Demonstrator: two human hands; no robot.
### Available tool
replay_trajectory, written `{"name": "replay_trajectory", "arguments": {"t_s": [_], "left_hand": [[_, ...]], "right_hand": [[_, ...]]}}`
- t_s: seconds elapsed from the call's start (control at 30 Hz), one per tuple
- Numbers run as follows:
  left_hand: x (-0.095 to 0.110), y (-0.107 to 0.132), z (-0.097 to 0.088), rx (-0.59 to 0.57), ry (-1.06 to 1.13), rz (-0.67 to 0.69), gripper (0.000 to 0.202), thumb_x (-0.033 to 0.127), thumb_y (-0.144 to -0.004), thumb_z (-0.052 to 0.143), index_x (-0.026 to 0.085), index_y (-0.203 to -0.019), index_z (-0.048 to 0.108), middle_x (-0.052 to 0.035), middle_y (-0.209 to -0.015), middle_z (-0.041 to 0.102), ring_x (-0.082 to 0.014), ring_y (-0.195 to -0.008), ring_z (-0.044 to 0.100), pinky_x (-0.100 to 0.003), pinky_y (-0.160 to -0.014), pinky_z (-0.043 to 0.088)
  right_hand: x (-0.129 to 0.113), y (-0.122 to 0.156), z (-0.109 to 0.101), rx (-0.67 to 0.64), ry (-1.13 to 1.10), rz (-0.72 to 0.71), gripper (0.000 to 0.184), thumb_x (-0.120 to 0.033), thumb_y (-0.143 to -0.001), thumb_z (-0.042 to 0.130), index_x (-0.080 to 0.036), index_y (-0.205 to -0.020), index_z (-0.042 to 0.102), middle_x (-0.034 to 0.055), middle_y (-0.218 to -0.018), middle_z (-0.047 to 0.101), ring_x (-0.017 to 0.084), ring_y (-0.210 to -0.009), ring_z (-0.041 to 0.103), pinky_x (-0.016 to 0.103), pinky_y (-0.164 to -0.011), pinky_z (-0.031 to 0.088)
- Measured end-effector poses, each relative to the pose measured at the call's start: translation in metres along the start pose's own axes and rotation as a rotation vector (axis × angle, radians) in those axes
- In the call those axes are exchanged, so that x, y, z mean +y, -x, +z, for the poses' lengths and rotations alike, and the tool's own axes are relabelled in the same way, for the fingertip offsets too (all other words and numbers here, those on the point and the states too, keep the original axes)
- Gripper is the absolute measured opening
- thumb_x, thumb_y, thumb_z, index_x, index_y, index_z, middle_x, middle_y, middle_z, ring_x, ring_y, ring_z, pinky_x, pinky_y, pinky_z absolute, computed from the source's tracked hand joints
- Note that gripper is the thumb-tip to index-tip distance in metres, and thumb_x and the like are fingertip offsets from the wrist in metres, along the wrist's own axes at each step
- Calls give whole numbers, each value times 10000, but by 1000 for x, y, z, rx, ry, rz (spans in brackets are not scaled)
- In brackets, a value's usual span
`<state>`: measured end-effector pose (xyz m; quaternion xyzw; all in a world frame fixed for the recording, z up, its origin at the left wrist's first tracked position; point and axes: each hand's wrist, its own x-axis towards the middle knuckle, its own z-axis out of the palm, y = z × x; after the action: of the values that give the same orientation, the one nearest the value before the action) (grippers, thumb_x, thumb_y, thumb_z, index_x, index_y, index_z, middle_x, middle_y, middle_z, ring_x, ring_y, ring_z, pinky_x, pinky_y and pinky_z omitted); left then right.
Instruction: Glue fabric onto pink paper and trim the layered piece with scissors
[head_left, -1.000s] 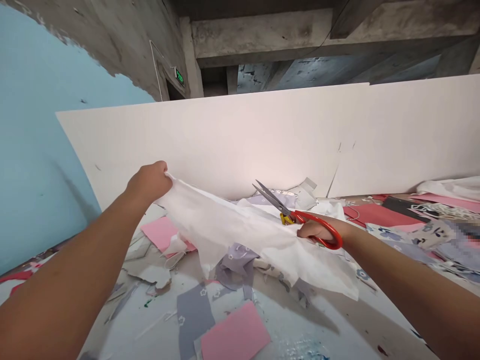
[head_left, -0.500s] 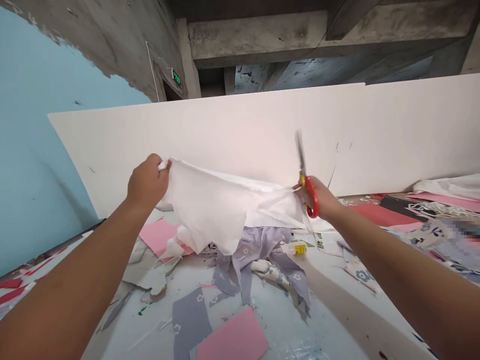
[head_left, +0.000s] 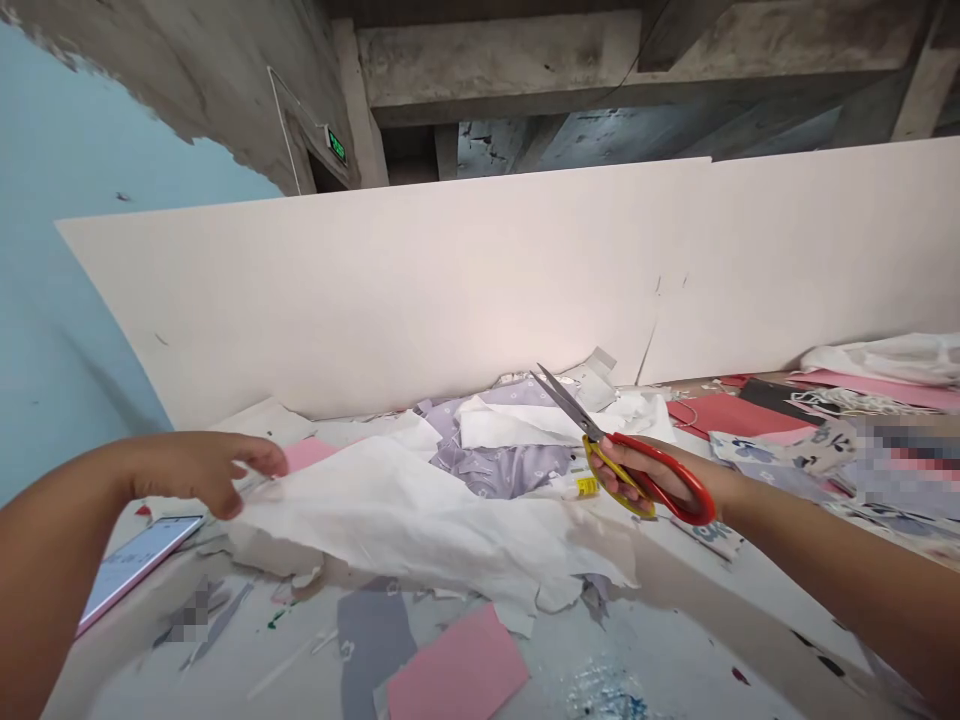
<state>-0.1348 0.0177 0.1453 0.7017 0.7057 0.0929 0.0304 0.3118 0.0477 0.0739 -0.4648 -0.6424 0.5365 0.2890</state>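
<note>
Across the table lies a piece of white cloth (head_left: pixel 420 510) with an uneven edge, low over other scraps. My left hand (head_left: pixel 191 475) is just beyond the cloth's left corner, its thumb and fingers apart with no cloth pinched between them. Scissors with red and yellow handles (head_left: pixel 664 475) are in my right hand (head_left: pixel 634 465), the fingers through the loops. The blades are slightly parted and point up and to the left. Purple flowered fabric (head_left: pixel 502 465) lies partly under the white pieces. A small bottle with a yellow label (head_left: pixel 586 487) is beside my right hand.
A phone (head_left: pixel 142 565) lies under my left forearm. Pink card (head_left: pixel 459 668) sits near the front, beside a grey-purple scrap (head_left: pixel 373 640). Red sheets (head_left: pixel 742 408), white string (head_left: pixel 840 402) and patterned cloth (head_left: pixel 795 450) are at the right. A tall white panel (head_left: pixel 420 290) stands behind the table.
The white cloth, earlier stretched up between both hands, has come down onto the table. My left hand has let go and moved left and down. My right hand has lowered with the scissors.
</note>
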Motion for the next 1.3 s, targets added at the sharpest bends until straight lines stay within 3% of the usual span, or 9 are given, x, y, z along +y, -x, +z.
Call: {"name": "replay_trajectory", "arguments": {"t_s": [0.13, 0.23, 0.3, 0.4, 0.5, 0.77, 1.03, 1.2, 1.3], "left_hand": [[77, 12, 7, -233, 108, 317, 464, 410, -681, 500, 369, -1141, 462, 48, -1278, 445, -258, -1119, 443, -324, -805, 442], [133, 11, 57, -154, 123, 654, 353, 368, -828, 311, 321, -1129, 490, 29, -1264, 466, -191, -1150, 418, -314, -936, 357], [150, 3, 98, -141, 93, 779, 415, 358, -858, 258, 257, -1229, 415, -10, -1320, 407, -191, -1226, 321, -339, -1003, 277], [147, -13, 143, -169, 39, 766, 504, 401, -868, 219, 181, -1314, 300, -61, -1384, 295, -213, -1274, 225, -379, -1036, 207], [131, -28, 159, -201, -19, 742, 537, 467, -861, 189, 231, -1342, 229, -39, -1420, 191, -220, -1297, 145, -407, -1041, 166], [111, -47, 162, -233, -85, 587, 708, 680, -737, 215, 345, -1347, 89, -15, -1441, -18, -282, -1296, -79, -558, -989, -17], [104, -63, 163, -202, -68, 407, 759, 685, -704, 290, 362, -1343, 40, -33, -1427, -133, -317, -1262, -189, -654, -897, -72], [104, -59, 158, -207, -65, 438, 799, 671, -689, 346, 343, -1349, 39, -54, -1439, -96, -330, -1273, -157, -646, -911, -41], [117, -43, 152, -106, -9, 469, 774, 594, -711, 402, 282, -1353, 104, -98, -1442, 42, -333, -1291, -10, -582, -964, 68]], "right_hand": [[-10, 3, 17, 111, 70, 85, 487, -659, -714, 368, -187, -768, 471, -10, -611, 484, 66, -404, 338, 221, -401, 286], [-10, 2, 27, 187, 210, 190, 446, -613, -703, 437, -185, -825, 474, 38, -742, 557, 82, -457, 396, 223, -417, 305], [-3, 0, 30, 218, 326, 219, 365, -527, -684, 522, -182, -789, 469, 51, -783, 572, 102, -519, 441, 228, -451, 331], [10, -5, 31, 260, 479, 262, 280, -380, -603, 632, -183, -675, 446, 29, -673, 548, 136, -549, 467, 245, -478, 337], [15, -11, 30, 263, 508, 246, 227, -288, -584, 630, -193, -652, 435, 3, -630, 527, 143, -545, 474, 248, -482, 333], [4, -40, 20, 291, 581, 157, 226, -272, -606, 587, -197, -655, 380, -12, -641, 471, 141, -579, 454, 250, -515, 329], [-13, -50, 11, 283, 594, 109, 234, -293, -622, 589, -193, -660, 381, -24, -631, 441, 112, -550, 409, 239, -506, 309], [-9, -45, 12, 230, 555, 128, 204, -290, -614, 599, -188, -687, 438, -32, -588, 447, 102, -510, 399, 232, -480, 307], [-5, -43, 12, 211, 514, 140, 214, -298, -605, 610, -188, -668, 438, -31, -562, 458, 104, -502, 412, 227, -468, 306]]}}
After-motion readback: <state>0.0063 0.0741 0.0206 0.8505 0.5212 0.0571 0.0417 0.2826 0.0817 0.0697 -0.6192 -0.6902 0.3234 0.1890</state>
